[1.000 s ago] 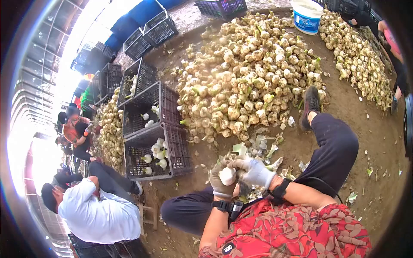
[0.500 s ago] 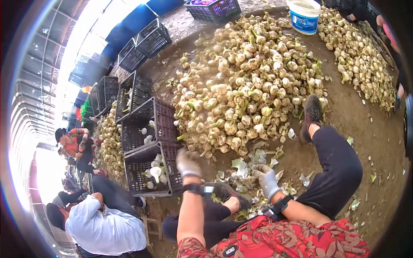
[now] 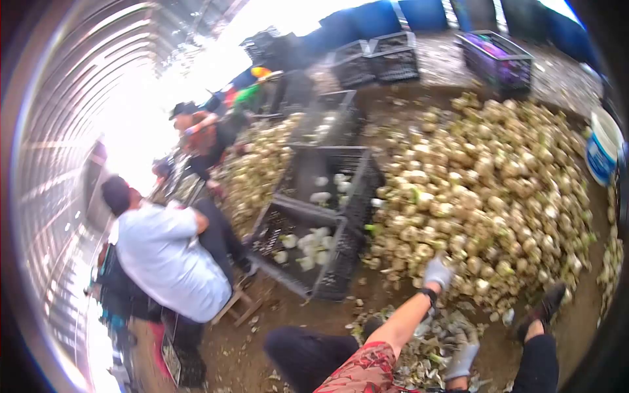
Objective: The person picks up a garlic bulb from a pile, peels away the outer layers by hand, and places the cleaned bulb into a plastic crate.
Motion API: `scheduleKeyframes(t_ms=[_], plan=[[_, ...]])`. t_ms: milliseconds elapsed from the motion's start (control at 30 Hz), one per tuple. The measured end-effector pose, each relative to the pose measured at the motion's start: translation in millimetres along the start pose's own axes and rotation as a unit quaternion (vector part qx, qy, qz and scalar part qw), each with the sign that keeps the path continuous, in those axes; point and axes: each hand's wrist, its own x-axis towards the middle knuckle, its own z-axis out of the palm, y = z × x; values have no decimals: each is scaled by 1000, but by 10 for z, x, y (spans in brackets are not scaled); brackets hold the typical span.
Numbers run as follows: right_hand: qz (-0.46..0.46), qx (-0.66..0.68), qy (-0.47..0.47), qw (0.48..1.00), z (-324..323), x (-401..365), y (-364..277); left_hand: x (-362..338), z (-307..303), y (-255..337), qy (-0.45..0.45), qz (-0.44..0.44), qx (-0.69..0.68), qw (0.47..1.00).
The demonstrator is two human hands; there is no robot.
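Note:
My left hand [image 3: 439, 272], in a pale work glove with a dark band at the wrist, reaches to the near edge of a large pile of garlic bulbs [image 3: 485, 196]. Its fingertips are blurred against the bulbs, and I cannot tell whether one is gripped. Lower down, my right hand [image 3: 462, 354] wears a soiled glove, its fingers apart over garlic skins and trimmings [image 3: 419, 360] on the ground between my legs. To the left, a black plastic crate [image 3: 301, 249] holds several cleaned white garlic bulbs [image 3: 314, 245].
Behind the near crate stands another black crate [image 3: 324, 173] with white bulbs. A person in a white shirt [image 3: 167, 255] sits at the left, another person [image 3: 200, 134] farther back beside a second garlic pile [image 3: 259, 173]. A white-and-blue bucket [image 3: 601, 147] stands far right.
The view has swung left, so the crates and seated person appear nearer the middle. My left hand has gone from beside the crate to the garlic pile; the right stays low over the skins.

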Motion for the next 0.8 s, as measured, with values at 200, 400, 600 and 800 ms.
scheduleKeyframes(t_ms=[200,400,600,800], plan=[[-149,-32,-143,978,83,146,93,-1116,-450,-349,-169,60,-187,966],[-36,-62,-214,974,577,-755,-493,-1753,-784,-647,-159,209,-342,902],[43,-56,-361,930,541,-720,-449,-2517,-1821,-345,-48,252,-178,950],[89,-69,-432,895,562,-733,-480,-2614,-1984,-389,-26,269,-212,939]])
